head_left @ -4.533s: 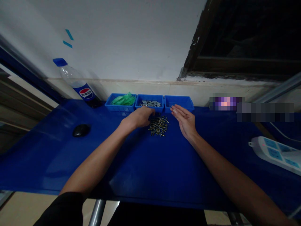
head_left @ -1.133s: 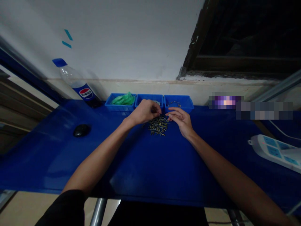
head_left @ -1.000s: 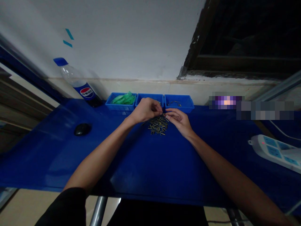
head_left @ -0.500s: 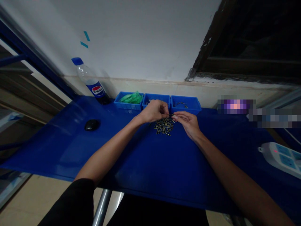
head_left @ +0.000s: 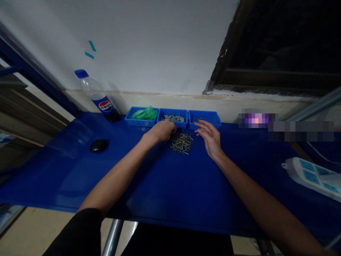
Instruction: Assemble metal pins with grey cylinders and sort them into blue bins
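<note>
The left hand [head_left: 160, 131] lies knuckles-up just left of the pile of pins [head_left: 181, 142]. Its fingers are curled under, w/ the tips at the pile's far-left edge. I cannot tell if something is pinched inside, because the fingers hide it. The right hand [head_left: 209, 136] is just right of the pile, opened wide w/ the fingers spread & pointing away from the person. Nothing is in it.

The pins are small & dark w/ yellowish parts, and they lie loose in a heap on the blue table top [head_left: 173, 185], between both hands.

Directly behind the pile stands the middle bin [head_left: 179, 124] w/ grey metal pieces, very near the left hand's fingertips. The green-filled bin [head_left: 140, 123] is behind-left of the pile. The right bin [head_left: 216, 124] is behind-right; its contents are too small to tell. The 3 bins touch in one row.

Further behind-left of the pile, at the wall, leans a bottle [head_left: 99, 99] w/ blue cap & label. A black mouse [head_left: 99, 145] is well left of the pile. A white power strip [head_left: 311, 174] is well right of it.
</note>
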A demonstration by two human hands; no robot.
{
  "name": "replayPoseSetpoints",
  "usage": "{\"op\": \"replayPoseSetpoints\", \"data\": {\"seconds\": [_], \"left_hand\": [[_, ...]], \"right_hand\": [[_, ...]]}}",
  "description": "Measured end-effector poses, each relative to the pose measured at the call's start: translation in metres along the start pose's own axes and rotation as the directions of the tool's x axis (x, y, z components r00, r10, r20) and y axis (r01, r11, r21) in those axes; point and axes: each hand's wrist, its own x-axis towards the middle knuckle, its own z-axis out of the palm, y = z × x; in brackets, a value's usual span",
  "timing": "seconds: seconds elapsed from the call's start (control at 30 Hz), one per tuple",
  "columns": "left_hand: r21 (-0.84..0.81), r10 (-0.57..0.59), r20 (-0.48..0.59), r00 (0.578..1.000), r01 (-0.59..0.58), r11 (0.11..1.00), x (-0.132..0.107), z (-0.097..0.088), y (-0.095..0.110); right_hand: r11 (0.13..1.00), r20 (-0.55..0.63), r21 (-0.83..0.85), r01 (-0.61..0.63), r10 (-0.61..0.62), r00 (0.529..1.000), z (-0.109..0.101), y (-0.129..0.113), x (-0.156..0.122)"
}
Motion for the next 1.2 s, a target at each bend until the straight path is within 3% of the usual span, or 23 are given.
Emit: {"op": "replayPoseSetpoints", "data": {"seconds": [0.2, 0.43, 0.53, 0.67, 0.77, 0.9, 1.2], "left_hand": [[-0.066, 0.002, 0.034, 0.999, 0.000, 0.998, -0.001, -0.003, -0.004], [-0.103, 0.079, -0.051, 0.996, -0.084, 0.991, -0.008, -0.016, -0.008], [-0.242, 0.134, -0.155, 0.979, -0.170, 0.955, -0.007, -0.020, -0.008], [-0.415, 0.149, -0.354, 0.923, -0.298, 0.860, -0.002, -0.018, 0.000], [-0.503, 0.144, -0.420, 0.896, -0.361, 0.785, 0.002, -0.013, 0.007], [-0.543, 0.146, -0.420, 0.895, -0.377, 0.750, 0.004, -0.007, 0.013], [-0.539, 0.170, -0.375, 0.911, -0.364, 0.760, 0.005, -0.001, 0.017]], "right_hand": [[0.999, 0.022, -0.012, -0.031, 0.031, 0.999, 0.000, -0.002, 0.000], [0.999, 0.028, 0.020, -0.046, 0.046, 0.999, 0.001, -0.004, 0.000], [0.998, 0.041, 0.028, -0.048, 0.047, 0.998, 0.001, -0.002, 0.000], [0.998, 0.128, 0.013, -0.057, 0.055, 0.990, 0.003, -0.004, 0.000], [0.997, 0.198, 0.004, -0.083, 0.081, 0.977, 0.005, -0.005, -0.001], [0.995, 0.237, 0.002, -0.103, 0.100, 0.966, 0.004, -0.004, -0.001], [0.993, 0.188, -0.014, -0.117, 0.118, 0.975, 0.003, -0.002, 0.000]]}}
